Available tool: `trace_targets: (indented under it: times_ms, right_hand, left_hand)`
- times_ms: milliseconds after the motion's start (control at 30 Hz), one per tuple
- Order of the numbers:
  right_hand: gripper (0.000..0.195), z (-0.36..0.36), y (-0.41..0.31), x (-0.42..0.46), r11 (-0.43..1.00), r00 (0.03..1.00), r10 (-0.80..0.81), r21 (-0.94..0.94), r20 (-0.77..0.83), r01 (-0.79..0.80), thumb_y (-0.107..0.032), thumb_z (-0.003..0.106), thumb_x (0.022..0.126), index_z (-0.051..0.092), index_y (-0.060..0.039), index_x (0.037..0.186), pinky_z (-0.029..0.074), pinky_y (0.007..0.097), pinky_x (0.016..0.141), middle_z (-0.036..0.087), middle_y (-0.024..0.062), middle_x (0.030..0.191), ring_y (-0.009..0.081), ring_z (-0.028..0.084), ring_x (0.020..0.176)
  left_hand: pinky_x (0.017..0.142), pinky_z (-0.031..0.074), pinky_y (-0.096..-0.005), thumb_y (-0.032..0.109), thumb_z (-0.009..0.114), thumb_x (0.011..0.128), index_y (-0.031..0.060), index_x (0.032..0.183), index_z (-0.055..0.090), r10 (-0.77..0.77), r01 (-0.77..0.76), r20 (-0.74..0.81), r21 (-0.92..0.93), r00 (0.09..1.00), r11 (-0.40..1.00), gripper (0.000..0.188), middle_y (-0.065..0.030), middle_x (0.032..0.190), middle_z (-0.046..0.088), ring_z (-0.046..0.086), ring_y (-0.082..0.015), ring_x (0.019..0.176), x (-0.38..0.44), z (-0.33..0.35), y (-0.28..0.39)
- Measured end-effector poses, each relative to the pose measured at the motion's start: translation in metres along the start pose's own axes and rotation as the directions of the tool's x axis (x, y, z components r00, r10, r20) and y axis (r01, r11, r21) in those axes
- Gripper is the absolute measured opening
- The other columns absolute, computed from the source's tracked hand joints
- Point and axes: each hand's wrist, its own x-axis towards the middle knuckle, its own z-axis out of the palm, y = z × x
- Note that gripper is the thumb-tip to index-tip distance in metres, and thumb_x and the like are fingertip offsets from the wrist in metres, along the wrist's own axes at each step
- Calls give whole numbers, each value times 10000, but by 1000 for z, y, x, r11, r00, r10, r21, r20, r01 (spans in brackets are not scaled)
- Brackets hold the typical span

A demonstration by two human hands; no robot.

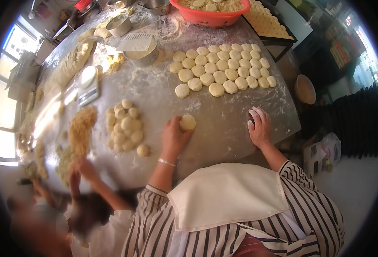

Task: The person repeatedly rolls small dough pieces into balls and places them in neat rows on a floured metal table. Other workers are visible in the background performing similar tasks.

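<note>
My left hand (175, 135) has its thumb and fingers around a round, pale dough disc (188, 122) at the near side of the metal worktable (208, 141). To the right, my right hand (259, 125) is over the table with its fingers apart and nothing in it; whether it touches the surface I cannot tell. Beyond both hands, flattened dough rounds (222, 65) lie in close rows. Left of my left hand is a cluster of dough balls (126, 125), and one dough ball (142, 150) sits at its near edge.
Farther left are a kitchen scale (88, 86), a crumbly brown filling (83, 127) and a co-worker's hands (83, 172). Behind stand a metal pot (142, 56) with a white scraper (136, 42) across it and a red basin (211, 16). A dark tray (269, 24) of dough pieces adjoins the far right.
</note>
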Motion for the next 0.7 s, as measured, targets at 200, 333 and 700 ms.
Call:
trace_targets:
  times_ms: [200,333,700]
  right_hand:
    - [492,-5,-3,5,1000,1000,2,-8,17,-2,-97,671,860,589,-103,1345,391,524,1153,560,112,1429,373,510,1358]
    - [489,-6,-2,7,1000,999,23,5,43,-23,-95,668,858,592,-97,1341,386,527,1161,560,115,1428,377,509,1359]
    - [449,2,-20,21,941,966,-238,272,99,203,-73,685,826,644,-96,1273,453,491,1050,644,75,1254,317,586,1214]
  left_hand:
    - [811,610,-337,68,858,795,11,1292,605,59,-87,-129,-228,990,970,561,-157,1177,594,705,-205,837,63,38,31]
    - [866,618,-328,21,802,848,-5,1312,586,-17,-41,-142,-401,990,915,512,-140,1192,592,717,-200,953,80,56,44]
    - [853,587,-294,22,754,907,-12,1380,521,-256,119,-213,-504,943,855,529,-127,1249,624,667,-154,978,62,29,27]
